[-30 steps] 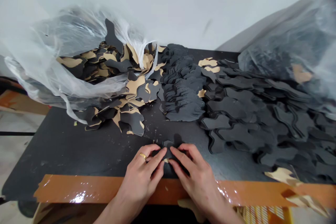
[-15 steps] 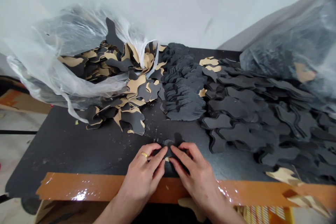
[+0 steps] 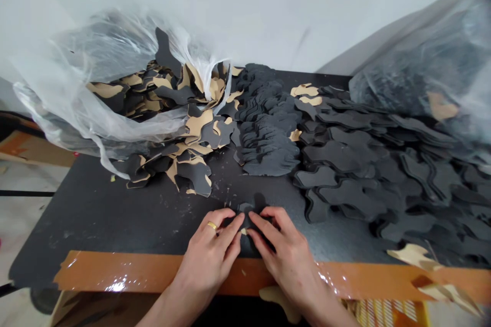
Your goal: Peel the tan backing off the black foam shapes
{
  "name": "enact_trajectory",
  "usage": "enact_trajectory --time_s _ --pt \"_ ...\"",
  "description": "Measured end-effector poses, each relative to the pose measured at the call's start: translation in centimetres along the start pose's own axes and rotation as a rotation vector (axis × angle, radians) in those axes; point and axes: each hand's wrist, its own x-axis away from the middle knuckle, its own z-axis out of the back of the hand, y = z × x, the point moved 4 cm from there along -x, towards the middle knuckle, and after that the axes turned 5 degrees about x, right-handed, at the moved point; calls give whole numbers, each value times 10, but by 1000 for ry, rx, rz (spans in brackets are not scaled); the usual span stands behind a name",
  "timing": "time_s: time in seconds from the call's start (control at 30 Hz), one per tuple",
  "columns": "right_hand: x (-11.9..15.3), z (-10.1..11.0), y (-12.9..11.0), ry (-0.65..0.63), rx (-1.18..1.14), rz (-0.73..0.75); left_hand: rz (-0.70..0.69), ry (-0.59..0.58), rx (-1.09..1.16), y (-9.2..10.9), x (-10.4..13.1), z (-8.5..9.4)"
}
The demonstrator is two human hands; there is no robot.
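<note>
Near the front of the black table, my left hand [image 3: 215, 242] and my right hand [image 3: 282, 245] face each other over one dark, wavy-edged foam piece [image 3: 246, 208]. The fingers of both hands are closed on it, with index fingertips pressed on top. A small tan bit shows between the thumbs, at the piece's near edge. Much of the piece is hidden under the fingers. Beyond my hands stands a neat row of stacked dark foam pieces [image 3: 270, 148]. A gold ring is on my left hand.
On the left, a clear plastic bag [image 3: 126, 125] spills dark pieces with tan backing [image 3: 199, 123]. Loose dark stacks [image 3: 345, 150] spread over the right side, before another filled bag [image 3: 418, 61]. Brown tape [image 3: 126, 272] lines the front edge, with tan backing scraps [image 3: 414, 255] at right.
</note>
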Motion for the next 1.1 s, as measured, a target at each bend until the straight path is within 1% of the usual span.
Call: enact_trajectory --time_s 0.47,0.6,0.73,0.93,1.1 --pt "0 0 0 -16 27 0 -28 0 -62 4 -2 1" --pt "-1 0 -1 -16 38 4 -35 35 -75 6 -1 2" --pt "-1 0 -1 -16 31 4 9 74 -52 6 2 2" --pt "0 -1 -1 -16 27 3 13 45 -40 6 5 -1" --pt "-1 0 0 -11 25 8 6 18 -67 5 3 2"
